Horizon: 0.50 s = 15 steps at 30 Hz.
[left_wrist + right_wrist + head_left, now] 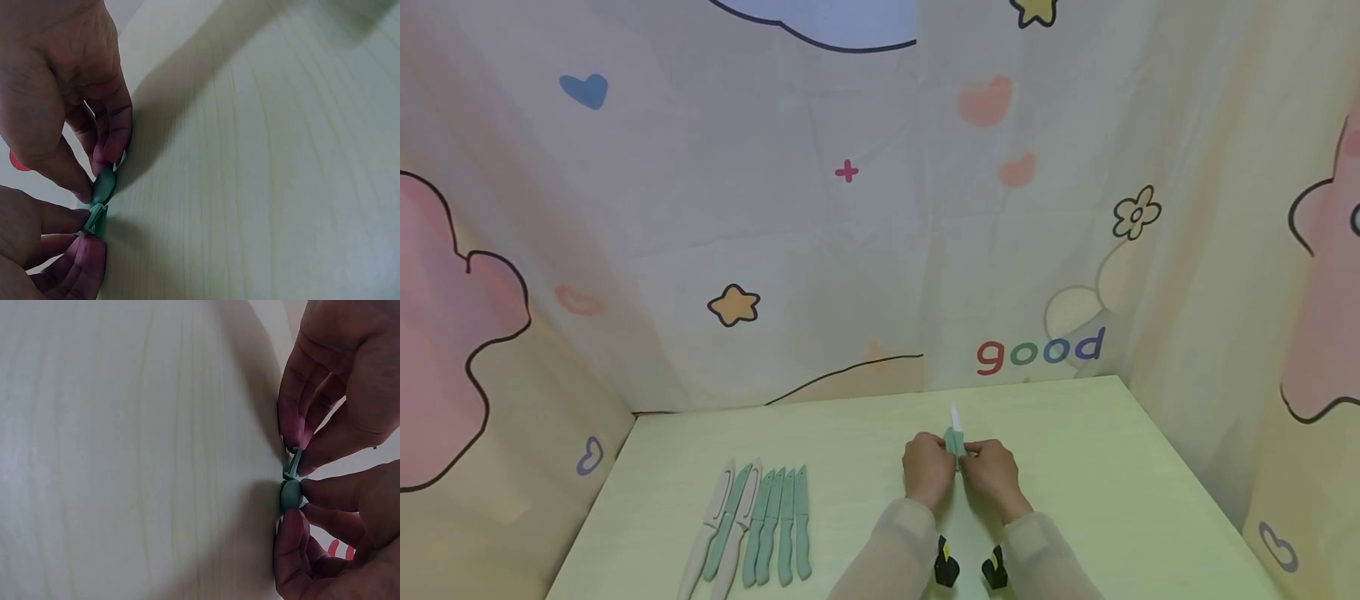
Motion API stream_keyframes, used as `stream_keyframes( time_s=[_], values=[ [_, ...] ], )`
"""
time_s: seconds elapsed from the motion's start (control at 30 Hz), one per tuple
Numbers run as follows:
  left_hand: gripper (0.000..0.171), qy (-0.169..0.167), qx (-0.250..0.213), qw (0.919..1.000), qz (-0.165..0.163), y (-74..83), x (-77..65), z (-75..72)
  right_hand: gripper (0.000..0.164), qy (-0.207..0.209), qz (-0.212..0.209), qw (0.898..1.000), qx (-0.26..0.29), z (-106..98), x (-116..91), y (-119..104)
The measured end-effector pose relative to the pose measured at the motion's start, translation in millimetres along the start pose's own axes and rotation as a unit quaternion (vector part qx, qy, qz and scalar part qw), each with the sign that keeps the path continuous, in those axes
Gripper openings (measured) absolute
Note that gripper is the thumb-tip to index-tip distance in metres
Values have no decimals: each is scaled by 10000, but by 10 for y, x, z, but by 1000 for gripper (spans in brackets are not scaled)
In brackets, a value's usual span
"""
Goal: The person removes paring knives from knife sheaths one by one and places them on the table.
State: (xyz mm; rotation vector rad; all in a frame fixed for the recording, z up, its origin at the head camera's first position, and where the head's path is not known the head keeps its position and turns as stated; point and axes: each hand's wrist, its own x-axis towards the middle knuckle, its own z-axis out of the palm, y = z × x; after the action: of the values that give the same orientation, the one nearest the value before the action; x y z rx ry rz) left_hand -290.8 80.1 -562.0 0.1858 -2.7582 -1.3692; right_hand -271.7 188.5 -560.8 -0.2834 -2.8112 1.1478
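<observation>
Side by side over the table, my two hands hold two green pieces close together. My right hand pinches the green handle of a small knife, whose white blade is bare and points toward the back wall. Between the thumb and fingers of my left hand is a slim green piece with a slotted end, which looks like a blade sheath. It lies right against the knife handle's left side. Fingers cover much of both pieces.
At the left of the table, several green knives lie in a row, sheathed, blades toward the back. Two longer white knives lie among them. A printed curtain rises behind the table and along both sides.
</observation>
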Motion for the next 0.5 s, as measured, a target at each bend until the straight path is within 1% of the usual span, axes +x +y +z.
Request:
stream_keyframes(
  time_s=[0.17, 0.3, 0.5],
  values=[
    [20, 15, 16, 10000, -35, -19, -5, 22, 31, -17, 52, 10000, -21, -2, -8, -10],
    [16, -27, 46, 10000, 26, -16, -15, 26, 31, -21, 83, 10000, -9, -10, -20, -14],
    [11, -45, 86, 9999, 33, 9, -27, 43, 31, 13, -11, 10000, -75, -12, -22, -19]
  ],
)
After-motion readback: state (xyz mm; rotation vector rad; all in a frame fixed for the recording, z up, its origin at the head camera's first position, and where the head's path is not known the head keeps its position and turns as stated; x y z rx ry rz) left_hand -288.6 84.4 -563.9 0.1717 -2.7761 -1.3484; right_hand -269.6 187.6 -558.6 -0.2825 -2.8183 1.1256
